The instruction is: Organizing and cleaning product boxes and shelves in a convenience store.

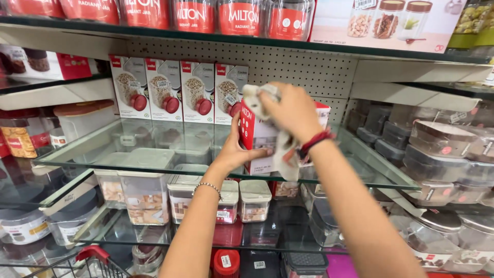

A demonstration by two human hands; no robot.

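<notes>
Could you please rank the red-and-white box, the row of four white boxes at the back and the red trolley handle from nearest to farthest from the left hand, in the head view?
1. Red-and-white box: held in the left hand.
2. Row of four white boxes: behind, up and left, on the same glass shelf.
3. Red trolley handle: far below, bottom left.

A white pegboard back wall carries glass shelves in a brightly lit shop aisle.
</notes>
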